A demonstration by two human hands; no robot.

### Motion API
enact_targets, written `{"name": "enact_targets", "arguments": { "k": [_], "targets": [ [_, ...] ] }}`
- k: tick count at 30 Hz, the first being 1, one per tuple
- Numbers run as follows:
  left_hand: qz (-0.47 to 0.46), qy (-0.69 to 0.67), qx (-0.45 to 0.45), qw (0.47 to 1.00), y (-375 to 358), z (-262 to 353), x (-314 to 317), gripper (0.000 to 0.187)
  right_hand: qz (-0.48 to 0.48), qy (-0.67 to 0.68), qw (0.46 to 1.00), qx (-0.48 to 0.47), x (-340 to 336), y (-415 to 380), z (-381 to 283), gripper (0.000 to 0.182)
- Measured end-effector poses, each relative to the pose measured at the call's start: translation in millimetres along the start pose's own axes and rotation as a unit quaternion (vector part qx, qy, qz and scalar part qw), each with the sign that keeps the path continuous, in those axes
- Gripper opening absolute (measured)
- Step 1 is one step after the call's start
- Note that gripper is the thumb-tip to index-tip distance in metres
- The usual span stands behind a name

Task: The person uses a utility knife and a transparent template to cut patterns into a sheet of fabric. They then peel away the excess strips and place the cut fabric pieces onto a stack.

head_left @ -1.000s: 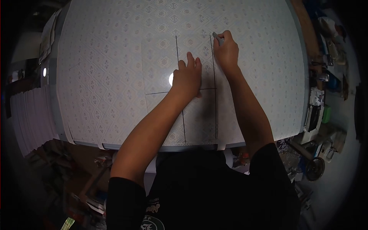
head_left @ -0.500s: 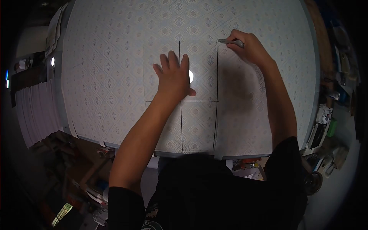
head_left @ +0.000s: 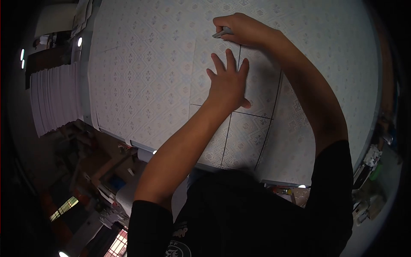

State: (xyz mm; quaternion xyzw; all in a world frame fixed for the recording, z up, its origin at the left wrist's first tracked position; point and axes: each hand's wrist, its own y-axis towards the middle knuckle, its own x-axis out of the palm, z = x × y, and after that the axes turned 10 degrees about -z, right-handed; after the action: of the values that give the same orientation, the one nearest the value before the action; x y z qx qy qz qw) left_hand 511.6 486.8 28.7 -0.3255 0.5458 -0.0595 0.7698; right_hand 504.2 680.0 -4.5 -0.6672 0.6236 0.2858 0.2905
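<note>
My left hand (head_left: pixel 227 88) lies with fingers spread, pressing on a clear, glossy rectangular sheet (head_left: pixel 253 92) marked with black lines that cross. Beneath that sheet is a pale material (head_left: pixel 141 68) with a woven-looking diamond pattern, spread over the table. Beyond my left fingertips, my right hand (head_left: pixel 250 29) is closed round a grey utility knife (head_left: pixel 223 32). The knife's tip points left and down, close to the far edge of the clear sheet, near its far left corner. My right forearm arches over the sheet's right side.
A stack of folded white sheets (head_left: pixel 55 98) hangs beside the table's left edge. More papers (head_left: pixel 81 17) are at the far left. Assorted tools and boxes (head_left: pixel 366 171) crowd the right side, below the table edge.
My right hand has moved the utility knife leftward along the far edge of the clear sheet, away from its far right corner. My left hand stays on the sheet, and the view has turned.
</note>
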Motion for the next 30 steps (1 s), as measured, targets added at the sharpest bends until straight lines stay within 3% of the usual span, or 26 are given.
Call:
{"name": "enact_targets", "arguments": {
  "k": [5, 11, 13, 14, 15, 16, 18, 19, 21, 26, 28, 30],
  "targets": [
    [0.023, 0.012, 0.022, 0.999, 1, -5, 9, 0.127, 0.023, 0.001, 0.999, -0.031, 21, 41, -8, 0.018],
    [0.025, 0.013, 0.023, 0.999, 0, -8, 14, 0.128, 0.031, 0.062, 0.998, 0.001, 37, 33, -2, 0.019],
    [0.028, 0.010, 0.022, 0.999, -4, -11, 22, 0.131, 0.083, 0.126, 0.988, 0.020, 45, 29, 2, 0.021],
    [0.128, 0.022, 0.046, 0.990, -7, -15, 32, 0.112, 0.084, 0.117, 0.989, 0.018, 46, 20, 0, 0.021],
    [0.228, 0.033, 0.070, 0.970, -9, -18, 41, 0.094, 0.144, 0.137, 0.978, 0.057, 45, 6, -10, 0.022],
    [0.238, 0.031, 0.074, 0.968, -11, -18, 49, 0.094, 0.203, 0.156, 0.962, 0.095, 44, -10, -19, 0.023],
    [0.173, -0.034, 0.098, 0.980, -21, -12, 68, 0.049, 0.246, 0.174, 0.939, 0.163, 44, -55, -37, 0.023],
    [0.180, -0.034, 0.106, 0.977, -30, -13, 78, 0.049, 0.254, 0.163, 0.935, 0.186, 48, -81, -45, 0.022],
    [0.293, -0.036, 0.167, 0.941, -55, -13, 100, 0.026, 0.260, 0.136, 0.926, 0.237, 63, -141, -64, 0.022],
    [0.216, -0.096, 0.242, 0.941, -111, -38, 120, 0.027, 0.216, 0.157, 0.904, 0.335, 134, -279, -148, 0.019],
    [0.179, -0.071, 0.248, 0.949, -121, -47, 120, 0.051, 0.192, 0.177, 0.914, 0.311, 160, -314, -183, 0.018],
    [0.164, -0.066, 0.263, 0.949, -133, -51, 119, 0.056, 0.184, 0.184, 0.912, 0.316, 182, -334, -214, 0.017]
  ]
}}
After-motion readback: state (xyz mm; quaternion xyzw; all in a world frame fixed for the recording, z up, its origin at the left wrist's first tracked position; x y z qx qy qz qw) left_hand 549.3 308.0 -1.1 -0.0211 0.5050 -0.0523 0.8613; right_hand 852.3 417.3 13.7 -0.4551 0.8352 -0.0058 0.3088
